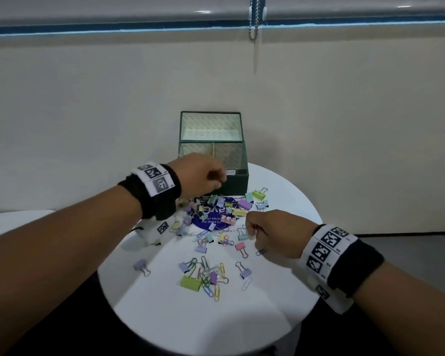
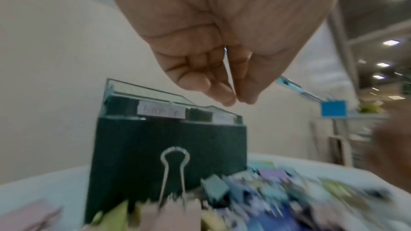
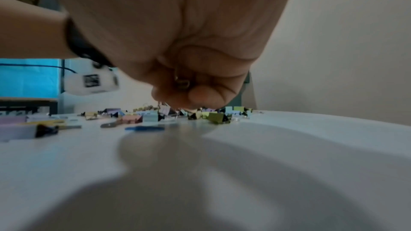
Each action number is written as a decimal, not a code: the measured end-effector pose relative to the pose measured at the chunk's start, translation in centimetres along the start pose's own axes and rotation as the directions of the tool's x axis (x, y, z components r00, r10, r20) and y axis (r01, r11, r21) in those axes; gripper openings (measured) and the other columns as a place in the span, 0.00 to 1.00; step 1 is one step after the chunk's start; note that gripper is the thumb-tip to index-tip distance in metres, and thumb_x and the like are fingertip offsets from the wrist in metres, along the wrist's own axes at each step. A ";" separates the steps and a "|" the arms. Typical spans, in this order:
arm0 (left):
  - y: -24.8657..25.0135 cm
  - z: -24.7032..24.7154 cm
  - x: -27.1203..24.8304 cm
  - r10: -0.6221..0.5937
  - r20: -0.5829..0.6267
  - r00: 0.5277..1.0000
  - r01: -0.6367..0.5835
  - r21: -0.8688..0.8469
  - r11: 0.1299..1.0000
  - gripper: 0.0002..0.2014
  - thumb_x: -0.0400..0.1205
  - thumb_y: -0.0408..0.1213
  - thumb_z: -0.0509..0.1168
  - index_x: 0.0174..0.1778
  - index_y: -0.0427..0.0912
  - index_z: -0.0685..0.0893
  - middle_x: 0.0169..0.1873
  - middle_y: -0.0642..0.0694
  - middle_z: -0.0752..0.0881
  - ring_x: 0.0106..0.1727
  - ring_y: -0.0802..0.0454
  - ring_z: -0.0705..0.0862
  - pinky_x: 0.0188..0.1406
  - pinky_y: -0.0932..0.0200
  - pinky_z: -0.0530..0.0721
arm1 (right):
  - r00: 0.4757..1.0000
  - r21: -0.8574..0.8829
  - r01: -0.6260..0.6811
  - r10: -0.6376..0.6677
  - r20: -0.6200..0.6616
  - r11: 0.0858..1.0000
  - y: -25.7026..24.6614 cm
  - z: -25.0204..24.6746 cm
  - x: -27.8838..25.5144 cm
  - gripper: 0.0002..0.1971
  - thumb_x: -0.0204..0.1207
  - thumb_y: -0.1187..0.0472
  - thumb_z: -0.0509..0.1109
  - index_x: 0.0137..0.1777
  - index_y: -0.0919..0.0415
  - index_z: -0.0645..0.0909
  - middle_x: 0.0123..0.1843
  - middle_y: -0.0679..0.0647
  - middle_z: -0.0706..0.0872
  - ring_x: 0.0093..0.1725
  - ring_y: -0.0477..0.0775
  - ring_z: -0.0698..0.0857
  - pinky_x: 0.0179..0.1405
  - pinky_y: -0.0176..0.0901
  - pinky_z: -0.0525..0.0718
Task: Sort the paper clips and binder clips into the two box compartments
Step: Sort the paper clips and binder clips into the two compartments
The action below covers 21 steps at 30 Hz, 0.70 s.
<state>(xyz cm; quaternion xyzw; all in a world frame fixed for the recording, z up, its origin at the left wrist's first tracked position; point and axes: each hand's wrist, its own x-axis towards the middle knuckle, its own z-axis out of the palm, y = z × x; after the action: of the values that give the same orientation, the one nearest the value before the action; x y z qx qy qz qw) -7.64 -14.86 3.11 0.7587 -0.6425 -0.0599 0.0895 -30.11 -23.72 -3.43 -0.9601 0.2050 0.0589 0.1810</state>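
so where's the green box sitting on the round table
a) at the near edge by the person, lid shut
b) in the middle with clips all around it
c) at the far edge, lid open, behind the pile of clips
c: the green box stands at the far edge of the table with its lid up, and the clips lie in front of it, nearer the person.

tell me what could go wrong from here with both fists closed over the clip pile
The left hand pinches something too thin to identify near the dark green two-compartment box; it could land in the wrong half. The right hand grips small metal clips; some could slip back. The box's paper labels are blurred, so which half is which stays unclear.
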 end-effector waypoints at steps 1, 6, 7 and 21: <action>0.2 0.4 -1.3 0.022 0.103 0.994 -0.025 0.028 0.999 0.02 0.82 0.48 0.68 0.48 0.61 0.85 0.45 0.60 0.85 0.43 0.63 0.84 0.47 0.58 0.87 | 1.000 -0.007 0.013 -0.013 0.014 1.000 -0.1 -0.1 0.2 0.08 0.81 0.61 0.57 0.43 0.50 0.73 0.41 0.50 0.85 0.43 0.57 0.83 0.48 0.57 0.84; 0.5 2.8 -5.3 -0.004 0.328 0.945 -0.074 0.224 0.972 0.17 0.76 0.66 0.68 0.41 0.56 0.84 0.37 0.58 0.84 0.39 0.60 0.82 0.40 0.59 0.83 | 0.999 -0.043 0.033 -0.032 0.005 0.999 -1.3 -0.2 1.5 0.08 0.81 0.42 0.64 0.45 0.43 0.75 0.42 0.44 0.85 0.45 0.52 0.83 0.50 0.54 0.86; 0.2 3.2 -5.6 -0.032 0.321 0.947 -0.053 0.253 0.966 0.18 0.75 0.67 0.67 0.40 0.56 0.83 0.36 0.58 0.84 0.39 0.59 0.82 0.40 0.58 0.82 | 0.999 -0.046 0.032 -0.033 -0.003 0.998 -1.5 -0.1 1.9 0.09 0.79 0.39 0.66 0.47 0.42 0.77 0.44 0.44 0.86 0.46 0.51 0.84 0.51 0.53 0.86; -1.9 2.9 -7.3 -0.085 0.434 0.897 0.100 -0.014 0.995 0.19 0.77 0.33 0.72 0.61 0.56 0.84 0.46 0.57 0.87 0.44 0.58 0.84 0.45 0.64 0.84 | 0.998 -0.045 0.058 -0.058 0.011 0.997 -3.3 0.4 3.9 0.07 0.82 0.49 0.72 0.50 0.51 0.82 0.38 0.42 0.81 0.42 0.50 0.82 0.38 0.41 0.77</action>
<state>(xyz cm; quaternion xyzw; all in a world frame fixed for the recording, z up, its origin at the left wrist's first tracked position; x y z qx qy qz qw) -7.58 -7.56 -0.26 0.7543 -0.6084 -0.2427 -0.0449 -25.17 -22.21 -3.49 -0.9692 0.1747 0.0632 0.1618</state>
